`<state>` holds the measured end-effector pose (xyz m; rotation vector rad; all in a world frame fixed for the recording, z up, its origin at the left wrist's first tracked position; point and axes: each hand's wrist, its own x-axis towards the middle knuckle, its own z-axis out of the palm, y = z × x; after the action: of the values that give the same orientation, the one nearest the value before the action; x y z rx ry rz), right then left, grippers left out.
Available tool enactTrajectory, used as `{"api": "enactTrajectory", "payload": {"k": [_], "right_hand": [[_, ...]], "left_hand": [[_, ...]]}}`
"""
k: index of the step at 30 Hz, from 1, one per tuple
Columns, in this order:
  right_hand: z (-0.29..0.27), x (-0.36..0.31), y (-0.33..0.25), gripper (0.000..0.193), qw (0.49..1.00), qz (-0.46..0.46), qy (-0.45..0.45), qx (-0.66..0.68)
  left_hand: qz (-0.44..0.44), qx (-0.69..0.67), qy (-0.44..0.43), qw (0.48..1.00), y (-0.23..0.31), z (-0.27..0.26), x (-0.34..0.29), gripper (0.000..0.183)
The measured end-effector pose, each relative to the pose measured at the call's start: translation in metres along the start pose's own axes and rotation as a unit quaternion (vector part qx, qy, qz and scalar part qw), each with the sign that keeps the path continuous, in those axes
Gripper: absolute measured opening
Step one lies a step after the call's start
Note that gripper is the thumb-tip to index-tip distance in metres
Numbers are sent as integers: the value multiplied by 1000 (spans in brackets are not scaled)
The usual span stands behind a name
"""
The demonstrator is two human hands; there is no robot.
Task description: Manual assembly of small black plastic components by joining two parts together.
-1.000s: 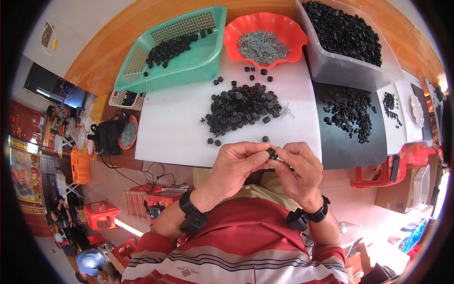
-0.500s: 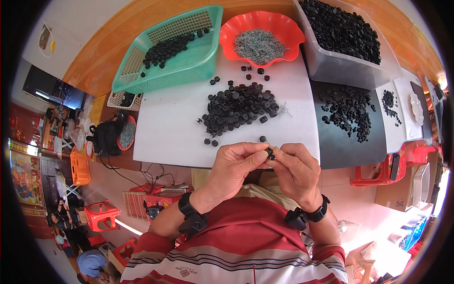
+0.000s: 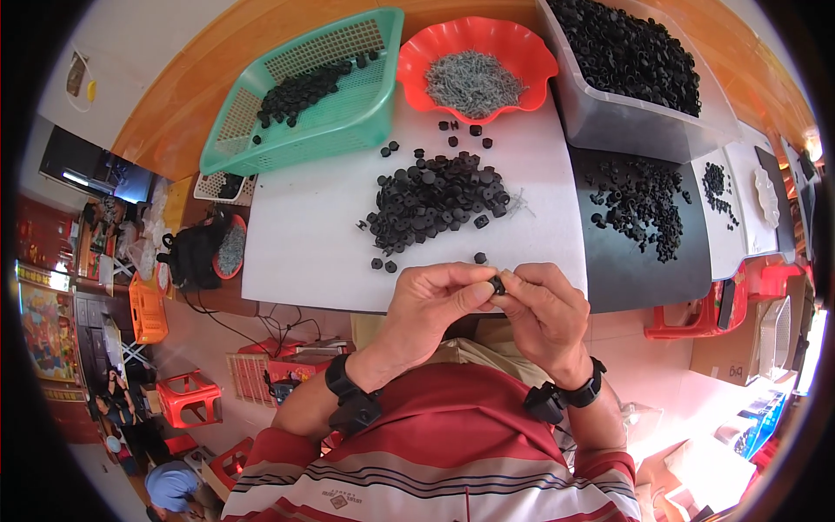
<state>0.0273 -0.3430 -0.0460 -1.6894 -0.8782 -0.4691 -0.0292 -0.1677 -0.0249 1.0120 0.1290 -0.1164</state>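
At the front edge of the white work surface (image 3: pixel 304 261), my left hand (image 3: pixel 437 306) and my right hand (image 3: pixel 545 306) meet fingertip to fingertip. Both pinch one small black plastic part (image 3: pixel 497 284) between them; the fingers cover much of it. Just beyond the fingertips lies a single black part (image 3: pixel 480 258). Farther off, a heap of small black plastic parts (image 3: pixel 435 198), some with a hole in the middle, spreads over the white sheet. A few thin metal pins (image 3: pixel 520 205) lie at the heap's right side.
At the back stand a green basket (image 3: pixel 365 130) with black parts, a red scalloped bowl (image 3: pixel 539 65) of metal pins, and a clear bin (image 3: pixel 622 130) full of black pieces. More black pieces (image 3: pixel 644 204) cover a dark mat (image 3: pixel 626 283) at right. Red stools (image 3: pixel 189 396) stand around.
Both hands stay together at the same spot, still pinching the black part, with only slight finger movement. The view has shifted a little; the table things keep their places.
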Motion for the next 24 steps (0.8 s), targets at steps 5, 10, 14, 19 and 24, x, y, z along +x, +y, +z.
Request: {"api": "enactTrajectory", "payload": {"k": [5, 10, 14, 19, 24], "right_hand": [[-3, 1, 0, 30, 1000, 20, -4, 16], [-7, 3, -1, 25, 999, 44, -21, 9], [-10, 6, -1, 25, 999, 37, -39, 2], [-12, 8, 0, 27, 997, 4, -68, -26], [-9, 10, -6, 29, 997, 29, -67, -9]], "left_hand": [[7, 55, -9, 998, 1, 0, 1, 22], [9, 59, -15, 998, 2, 2, 1, 22], [19, 99, -8, 995, -2, 2, -1, 21], [35, 100, -13, 994, -5, 4, -3, 21], [62, 90, -18, 994, -4, 5, -7, 19]]}}
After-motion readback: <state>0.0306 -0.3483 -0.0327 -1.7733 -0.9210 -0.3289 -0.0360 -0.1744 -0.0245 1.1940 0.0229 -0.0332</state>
